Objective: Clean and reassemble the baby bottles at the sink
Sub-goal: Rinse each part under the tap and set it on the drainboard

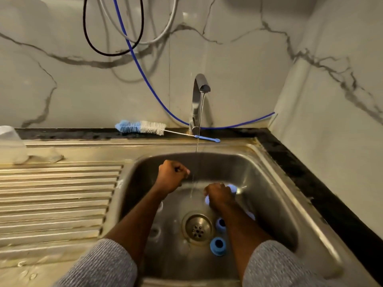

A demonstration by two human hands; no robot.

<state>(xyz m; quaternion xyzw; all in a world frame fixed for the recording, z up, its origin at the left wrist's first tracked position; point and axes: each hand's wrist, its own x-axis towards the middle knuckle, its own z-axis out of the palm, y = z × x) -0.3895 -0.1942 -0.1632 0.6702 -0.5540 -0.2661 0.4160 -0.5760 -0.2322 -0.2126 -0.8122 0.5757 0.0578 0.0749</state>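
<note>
surroundings: marble-patterned wall behind, three hoses hanging on it, one black [88, 36], one grey [165, 27], one blue [145, 75] that runs down behind the tap [199, 96]. water runs from the tap in a thin stream [196, 146] that falls between your two hands. one bottle brush [145, 127], blue and white bristles, lies on the ledge behind the sink, its blue handle end just beside the tap base. one clear plastic container [10, 143], blurred, stands at the far left of the ribbed draining board [58, 193].

container: steel sink [275, 183], one basin, drain strainer [198, 227] at its centre. contents, counted: two blue bottle rings beside the drain, nearer one [218, 246] and farther one [220, 224], the farther partly hidden by your right forearm; one pale blue bottle part [233, 188] in your right hand; pale shapes under your left forearm, too unclear to name.

hands: your left hand [172, 175] is clenched into a fist above the basin; whether it holds anything you cannot tell. your right hand [218, 195] grips the pale blue part low in the basin.
</note>
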